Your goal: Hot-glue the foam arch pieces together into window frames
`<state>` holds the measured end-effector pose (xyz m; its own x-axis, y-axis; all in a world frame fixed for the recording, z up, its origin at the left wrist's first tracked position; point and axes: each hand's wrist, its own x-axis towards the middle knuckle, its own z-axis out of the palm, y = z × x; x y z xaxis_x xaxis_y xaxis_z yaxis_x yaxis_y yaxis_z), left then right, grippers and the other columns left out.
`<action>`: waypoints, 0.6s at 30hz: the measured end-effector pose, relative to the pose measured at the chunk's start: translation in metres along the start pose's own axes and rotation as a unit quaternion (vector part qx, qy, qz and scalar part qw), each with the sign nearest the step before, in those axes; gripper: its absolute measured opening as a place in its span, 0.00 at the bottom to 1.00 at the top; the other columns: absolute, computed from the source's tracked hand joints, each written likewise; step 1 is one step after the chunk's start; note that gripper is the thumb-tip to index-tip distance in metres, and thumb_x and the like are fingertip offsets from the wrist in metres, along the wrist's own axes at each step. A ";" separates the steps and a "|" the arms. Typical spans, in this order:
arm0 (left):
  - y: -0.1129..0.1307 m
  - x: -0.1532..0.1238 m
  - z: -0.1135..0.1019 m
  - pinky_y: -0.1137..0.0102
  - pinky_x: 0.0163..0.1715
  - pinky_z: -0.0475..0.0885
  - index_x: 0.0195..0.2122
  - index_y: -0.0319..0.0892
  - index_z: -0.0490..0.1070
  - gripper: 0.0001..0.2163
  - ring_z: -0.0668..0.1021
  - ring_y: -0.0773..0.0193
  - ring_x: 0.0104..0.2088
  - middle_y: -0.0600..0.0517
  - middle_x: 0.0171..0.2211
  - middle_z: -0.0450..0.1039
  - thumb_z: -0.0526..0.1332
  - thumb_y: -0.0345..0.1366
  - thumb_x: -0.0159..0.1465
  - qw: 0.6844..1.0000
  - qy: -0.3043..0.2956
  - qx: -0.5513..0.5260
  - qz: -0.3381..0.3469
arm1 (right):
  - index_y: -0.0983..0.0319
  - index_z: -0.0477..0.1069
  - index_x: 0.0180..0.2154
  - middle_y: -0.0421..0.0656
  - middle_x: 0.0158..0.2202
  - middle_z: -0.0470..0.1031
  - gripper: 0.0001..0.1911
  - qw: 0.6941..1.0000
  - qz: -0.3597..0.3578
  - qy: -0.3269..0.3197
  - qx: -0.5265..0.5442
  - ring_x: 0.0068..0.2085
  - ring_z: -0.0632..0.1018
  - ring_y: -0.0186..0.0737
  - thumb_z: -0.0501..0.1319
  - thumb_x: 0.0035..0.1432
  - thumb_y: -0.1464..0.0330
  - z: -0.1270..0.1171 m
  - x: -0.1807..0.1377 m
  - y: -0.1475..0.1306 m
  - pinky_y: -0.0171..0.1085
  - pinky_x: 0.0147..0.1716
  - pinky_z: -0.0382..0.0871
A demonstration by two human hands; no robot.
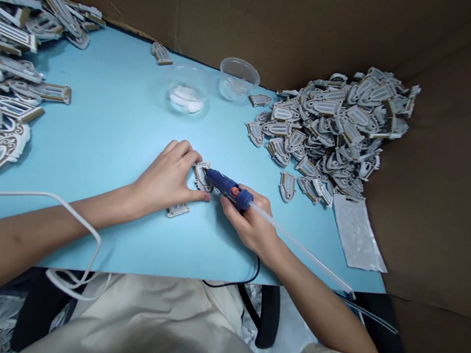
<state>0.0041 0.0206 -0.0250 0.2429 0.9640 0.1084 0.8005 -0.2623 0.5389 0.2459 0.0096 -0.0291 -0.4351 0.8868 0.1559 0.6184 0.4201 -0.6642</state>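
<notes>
Arched piece [201, 178] is clamped between the left hand's [168, 174] fingers at mid-counter [114, 126], as the right hand [258, 223], fingers wrapped around a blue glue gun [225, 185], points its nozzle there, apparently for gluing, which calls for a steady squeeze.

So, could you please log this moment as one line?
left hand: holding plaque | right hand: gripping glue gun, tip at plaque, contact unclear | nearby: two clear cups, plaque pile at right
</notes>
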 end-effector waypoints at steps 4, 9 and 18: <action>0.001 0.000 -0.001 0.49 0.58 0.74 0.53 0.37 0.78 0.31 0.76 0.42 0.53 0.43 0.49 0.75 0.82 0.50 0.55 1.000 -0.003 0.004 -0.003 | 0.58 0.58 0.29 0.39 0.26 0.63 0.19 1.000 -0.003 0.000 -0.005 0.27 0.63 0.35 0.58 0.71 0.58 0.000 0.002 -0.003 0.38 0.31 0.53; 0.002 0.000 0.000 0.50 0.58 0.74 0.53 0.37 0.78 0.31 0.75 0.43 0.54 0.43 0.50 0.76 0.83 0.49 0.55 1.000 -0.001 0.009 -0.004 | 0.58 0.56 0.29 0.39 0.25 0.63 0.19 1.000 0.003 -0.002 -0.007 0.27 0.63 0.36 0.58 0.70 0.58 -0.002 0.003 -0.005 0.38 0.31 0.52; -0.002 0.000 0.002 0.51 0.58 0.74 0.49 0.41 0.77 0.28 0.75 0.43 0.53 0.45 0.48 0.75 0.82 0.50 0.54 1.000 0.011 -0.012 0.001 | 0.58 0.55 0.28 0.39 0.24 0.63 0.20 1.000 0.008 -0.002 -0.026 0.26 0.62 0.35 0.58 0.69 0.58 -0.001 0.004 -0.008 0.38 0.30 0.52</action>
<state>0.0041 0.0212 -0.0276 0.2319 0.9644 0.1271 0.7865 -0.2628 0.5588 0.2404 0.0100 -0.0223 -0.4269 0.8931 0.1418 0.6591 0.4147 -0.6274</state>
